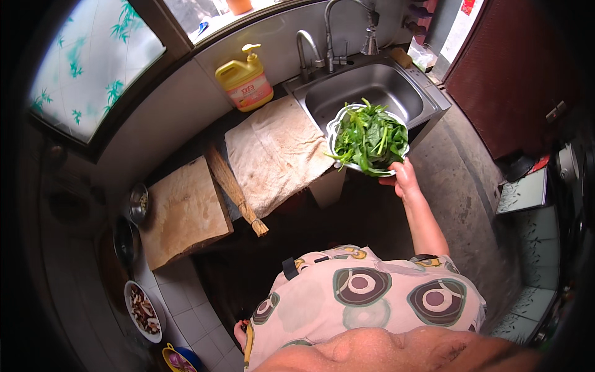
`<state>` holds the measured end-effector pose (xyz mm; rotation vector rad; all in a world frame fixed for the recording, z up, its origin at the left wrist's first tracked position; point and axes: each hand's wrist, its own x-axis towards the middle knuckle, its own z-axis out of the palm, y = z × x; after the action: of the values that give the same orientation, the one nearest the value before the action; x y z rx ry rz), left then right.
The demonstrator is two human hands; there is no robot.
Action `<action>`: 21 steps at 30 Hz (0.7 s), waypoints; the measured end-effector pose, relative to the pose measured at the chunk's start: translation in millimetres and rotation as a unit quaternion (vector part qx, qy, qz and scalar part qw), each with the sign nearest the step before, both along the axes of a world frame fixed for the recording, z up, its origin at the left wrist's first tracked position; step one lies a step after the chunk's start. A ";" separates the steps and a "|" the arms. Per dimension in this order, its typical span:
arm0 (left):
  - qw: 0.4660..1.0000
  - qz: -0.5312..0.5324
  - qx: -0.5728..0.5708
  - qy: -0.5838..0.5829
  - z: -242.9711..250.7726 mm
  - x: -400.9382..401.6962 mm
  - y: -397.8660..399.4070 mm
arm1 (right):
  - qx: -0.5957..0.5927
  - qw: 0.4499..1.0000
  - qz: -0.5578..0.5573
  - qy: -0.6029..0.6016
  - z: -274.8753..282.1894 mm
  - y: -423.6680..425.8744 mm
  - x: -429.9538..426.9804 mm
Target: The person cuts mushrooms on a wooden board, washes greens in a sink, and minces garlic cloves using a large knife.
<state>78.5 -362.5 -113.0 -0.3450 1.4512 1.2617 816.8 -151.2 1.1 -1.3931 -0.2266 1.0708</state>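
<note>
My right hand [403,178] grips the near rim of a white plastic basket [331,131] heaped with green leafy vegetables [372,137]. The basket is over the near left edge of the stainless steel sink [418,100]. My left hand [240,331] hangs low at my left side, partly hidden by my patterned top; its fingers look curled near something small and dark, and I cannot tell whether it holds anything. A beige cloth [279,153] lies on the counter left of the basket.
Left of the cloth are a straw brush [232,186], a wooden cutting board [181,209] and a metal bowl [139,203]. A yellow detergent bottle [246,81] stands by the wall. Faucets [329,51] rise behind the sink. A white bowl of cut food [160,321] sits lower left.
</note>
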 end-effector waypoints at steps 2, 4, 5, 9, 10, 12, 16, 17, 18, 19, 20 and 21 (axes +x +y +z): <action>0.999 -0.023 0.011 0.024 -2.6 -4.7 -4.3 | 0.011 1.000 0.002 0.010 3.8 3.8 -3.2; 0.997 -0.057 -0.002 0.059 -3.6 -2.9 1.5 | 0.029 0.999 0.009 0.022 7.8 10.4 -5.9; 0.996 -0.063 0.002 0.058 -2.7 -0.5 5.5 | 0.042 0.998 0.018 0.033 10.6 13.8 -6.4; 0.999 0.018 0.014 0.025 3.3 11.2 14.0 | 0.055 0.994 0.076 0.055 33.8 40.7 -20.7; 1.000 0.017 0.019 0.017 9.0 18.5 18.4 | 0.075 0.992 0.085 0.064 34.2 49.0 -25.0; 0.999 0.039 0.014 0.014 24.7 38.6 22.7 | 0.107 0.985 0.112 0.075 38.9 69.6 -39.7; 0.996 0.085 -0.003 -0.013 80.9 98.4 47.2 | 0.170 0.974 0.148 0.028 0.0 118.3 -51.5; 0.998 0.052 -0.019 0.036 91.0 103.5 43.2 | 0.161 0.978 0.131 0.033 4.2 128.4 -65.1; 0.996 0.017 -0.040 0.082 110.8 121.2 47.3 | 0.152 0.977 0.148 0.005 -4.4 139.2 -70.4; 0.997 -0.010 -0.026 0.072 134.2 141.7 49.9 | 0.145 0.975 0.166 -0.023 -12.0 152.1 -74.3; 0.996 0.017 0.005 0.083 143.6 150.7 47.3 | 0.141 0.972 0.186 0.023 -6.7 160.1 -83.0; 0.995 0.036 0.036 0.090 147.6 158.7 48.4 | 0.132 0.975 0.171 0.061 -6.7 168.2 -88.4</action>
<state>237.2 -314.1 34.6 -0.2403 1.5521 1.4293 728.4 17.0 -5.6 -1.0677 -0.5140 1.3507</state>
